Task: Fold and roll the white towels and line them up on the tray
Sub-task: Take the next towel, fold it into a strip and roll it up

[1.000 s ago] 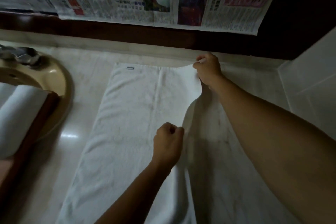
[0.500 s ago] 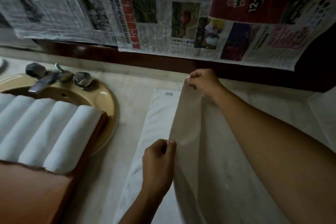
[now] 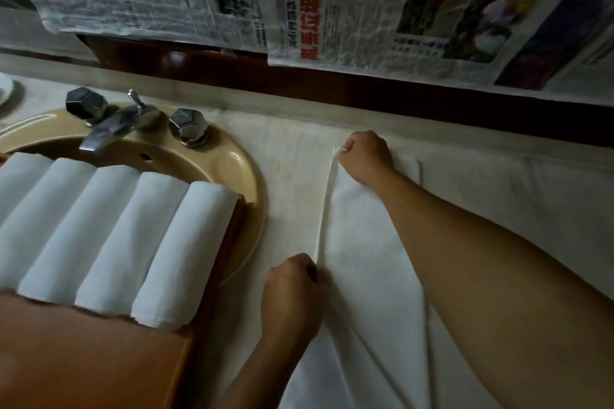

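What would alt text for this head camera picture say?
Two hands, left hand and right hand, pinch the folded edge of a white towel on a counter. Beside it, rolled towels line a wooden tray over a sink.

bare counter runs open between the sink rim and the folded white towel, a lane a hand could pass from the back ledge toward the near edge, where the left hand sits at the towel's left fold. to the left, the wooden tray spans the basin with 5 rolled towels packed side by side, its near half bare, while the faucet and its 2 knobs stand behind. hanging newspaper closes the wall above the ledge, and the right forearm crosses the towel's right side.
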Available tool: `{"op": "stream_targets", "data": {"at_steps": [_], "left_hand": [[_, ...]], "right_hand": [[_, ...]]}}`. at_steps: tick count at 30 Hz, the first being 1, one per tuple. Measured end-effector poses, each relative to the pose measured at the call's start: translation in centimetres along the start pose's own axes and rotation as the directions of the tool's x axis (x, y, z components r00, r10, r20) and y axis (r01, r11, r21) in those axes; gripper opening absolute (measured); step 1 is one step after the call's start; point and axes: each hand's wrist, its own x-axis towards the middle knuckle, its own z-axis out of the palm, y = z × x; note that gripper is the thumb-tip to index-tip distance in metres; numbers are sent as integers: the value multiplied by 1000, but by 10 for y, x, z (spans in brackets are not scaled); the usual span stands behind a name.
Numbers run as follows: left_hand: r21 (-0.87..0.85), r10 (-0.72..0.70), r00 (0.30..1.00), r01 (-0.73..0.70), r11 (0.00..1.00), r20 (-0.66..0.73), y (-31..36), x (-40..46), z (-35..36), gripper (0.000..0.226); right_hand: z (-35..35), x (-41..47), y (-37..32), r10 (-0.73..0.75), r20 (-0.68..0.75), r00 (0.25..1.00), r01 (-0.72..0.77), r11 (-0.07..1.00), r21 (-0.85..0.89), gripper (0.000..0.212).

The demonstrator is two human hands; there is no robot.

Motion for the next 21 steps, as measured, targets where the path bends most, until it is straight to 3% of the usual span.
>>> {"op": "stream_targets", "data": {"at_steps": [6, 9, 11, 14, 16, 17, 19, 21], "left_hand": [[10, -5, 998, 4, 1000, 67, -4, 9, -2, 20], [84, -1, 978, -17, 996, 207, -1, 21, -12, 23], [155, 11, 961, -56, 986, 277, 4, 35, -21, 32], [257, 185, 973, -215, 942, 134, 22, 59, -29, 28], [324, 410, 912, -381, 866, -22, 38, 79, -23, 24], [368, 503, 864, -460, 808, -24, 46, 90, -18, 30], [497, 586, 793, -581, 644, 168, 55, 114, -1, 49], [555, 541, 757, -644, 527, 365, 57, 134, 13, 65]], "right_hand": [[2, 2, -3, 9, 4, 1000, -9, 999, -37, 10], [1, 1, -2, -4, -3, 1000, 4, 999, -49, 14], [-4, -3, 1, -8, -6, 1000, 9, 999, 38, 21], [-14, -26, 16, -33, -99, 995, 42, 995, 88, 22], [-17, -50, 35, -131, -191, 973, 119, 990, -73, 25], [-17, -61, 46, -176, -197, 964, 147, 977, -152, 29], [-16, -77, 68, -167, -112, 980, 130, 951, -279, 43], [-13, -85, 87, -92, 3, 996, 87, 921, -380, 59]]}}
